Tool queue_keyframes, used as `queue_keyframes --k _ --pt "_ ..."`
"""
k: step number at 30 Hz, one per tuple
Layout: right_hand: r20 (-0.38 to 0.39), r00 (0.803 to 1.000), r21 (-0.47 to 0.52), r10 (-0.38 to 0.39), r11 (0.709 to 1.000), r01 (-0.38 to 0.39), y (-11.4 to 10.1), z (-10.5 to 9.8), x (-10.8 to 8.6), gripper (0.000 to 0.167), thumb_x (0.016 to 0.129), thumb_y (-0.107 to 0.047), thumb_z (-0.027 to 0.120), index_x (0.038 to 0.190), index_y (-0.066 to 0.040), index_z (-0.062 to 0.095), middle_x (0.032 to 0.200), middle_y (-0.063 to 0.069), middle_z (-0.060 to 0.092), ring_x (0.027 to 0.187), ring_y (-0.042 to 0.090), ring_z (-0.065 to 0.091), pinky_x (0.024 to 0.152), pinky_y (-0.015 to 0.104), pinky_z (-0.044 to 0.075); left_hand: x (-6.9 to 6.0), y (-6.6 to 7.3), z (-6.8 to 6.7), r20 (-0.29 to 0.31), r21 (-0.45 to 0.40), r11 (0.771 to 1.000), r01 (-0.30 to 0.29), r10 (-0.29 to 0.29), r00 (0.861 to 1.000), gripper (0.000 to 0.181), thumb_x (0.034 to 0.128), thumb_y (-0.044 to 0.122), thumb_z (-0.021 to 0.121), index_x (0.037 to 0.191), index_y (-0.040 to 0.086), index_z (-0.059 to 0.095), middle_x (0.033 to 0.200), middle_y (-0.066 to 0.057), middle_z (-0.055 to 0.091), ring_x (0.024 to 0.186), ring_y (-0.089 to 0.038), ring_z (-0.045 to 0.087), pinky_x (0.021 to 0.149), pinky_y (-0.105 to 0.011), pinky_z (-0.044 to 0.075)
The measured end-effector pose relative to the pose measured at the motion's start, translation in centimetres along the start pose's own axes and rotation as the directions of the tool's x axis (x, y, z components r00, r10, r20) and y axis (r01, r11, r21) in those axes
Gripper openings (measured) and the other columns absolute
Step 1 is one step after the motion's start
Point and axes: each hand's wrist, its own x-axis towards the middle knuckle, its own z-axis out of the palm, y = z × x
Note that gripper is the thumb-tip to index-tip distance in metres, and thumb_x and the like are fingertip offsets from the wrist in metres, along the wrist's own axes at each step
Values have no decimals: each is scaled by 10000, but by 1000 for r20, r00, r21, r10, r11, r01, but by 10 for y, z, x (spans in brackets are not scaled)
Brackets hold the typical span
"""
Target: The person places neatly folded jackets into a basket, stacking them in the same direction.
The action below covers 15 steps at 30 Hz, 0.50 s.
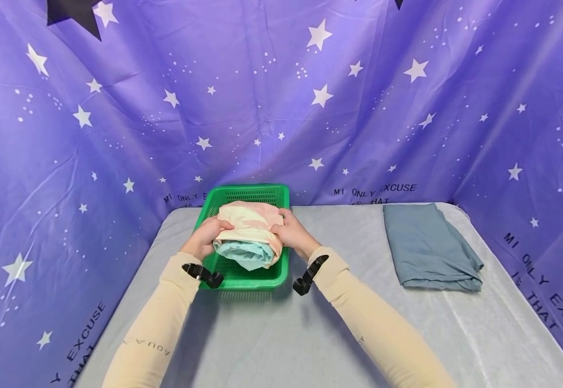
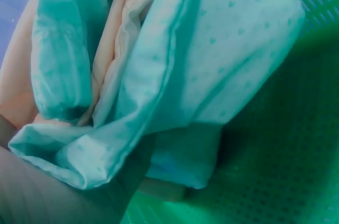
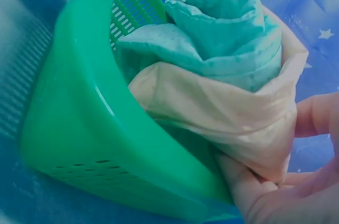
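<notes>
A rolled bundle of cloth (image 1: pixel 249 218), pink and cream outside with mint green inside, is held at the green plastic basket (image 1: pixel 283 276). My left hand (image 1: pixel 206 237) grips its left side, thumb on top. On the opposite side my right hand (image 1: pixel 294 234) pinches the cloth between thumb and fingers. In the left wrist view, the mint fabric (image 2: pixel 238 38) has a small printed pattern and a loose fold hanging near the hand. The right wrist view shows the mint roll (image 3: pixel 228 28) wrapped in the cream-pink layer (image 3: pixel 212 99), beside the basket rim (image 3: pixel 90 65).
A folded blue-grey cloth (image 1: pixel 429 248) lies at the right of the table, which has a light grey cover (image 1: pixel 339 323). Behind and at both sides hangs a purple curtain (image 1: pixel 262 97) with white stars. The basket stands near the table's back edge.
</notes>
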Motion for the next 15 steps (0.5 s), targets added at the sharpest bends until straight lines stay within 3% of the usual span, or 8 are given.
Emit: queue_keyframes --k 5,7,11,12,14,15 --pt "-5 1000 -89 -20 996 19 -2 -1 -10 692 993 -130 545 1607 -62 233 1535 204 399 812 136 528 693 263 457 -5 0 1 -11 158 987 13 -11 1000 678 1032 209 577 1596 37 241 957 15 689 774 -82 711 725 -258 605" --pt "-2 1000 -124 -24 992 24 -2 0 -13 674 1003 -151 546 1601 -59 247 1436 229 473 756 154 478 725 300 449 -8 0 0 -23 234 972 24 -19 1000 756 1025 297 606 1605 18 208 995 25 682 802 -68 692 770 -267 585" --pt "2 999 -183 -37 982 36 -3 1 -21 671 1001 -163 554 1594 -54 260 1412 203 507 793 190 476 918 385 459 -14 0 0 -29 302 952 43 -36 999 879 1014 340 621 1620 -11 89 1031 32 656 812 -61 668 750 -267 552" --pt "2 999 -195 -44 980 43 -3 2 -22 680 989 -155 560 1591 -48 264 1419 203 510 850 205 512 987 412 458 -14 0 0 -26 299 953 45 -39 999 891 1016 319 620 1622 -11 57 1019 10 662 775 -71 667 716 -274 566" --pt "-1 998 -214 -59 975 58 -3 4 -25 696 966 -132 565 1587 -34 267 1564 171 410 1135 236 545 1123 454 404 -15 0 1 -31 303 952 48 -40 999 924 1017 288 619 1631 20 -19 1025 -58 674 662 -71 646 612 -262 558" --pt "1 998 -223 -67 973 66 -3 5 -27 708 955 -117 564 1588 -25 259 1580 185 395 1211 282 545 1161 482 383 -15 0 1 -29 309 950 42 -35 999 948 1019 271 617 1630 34 -67 1102 -102 663 633 -66 629 587 -255 545"
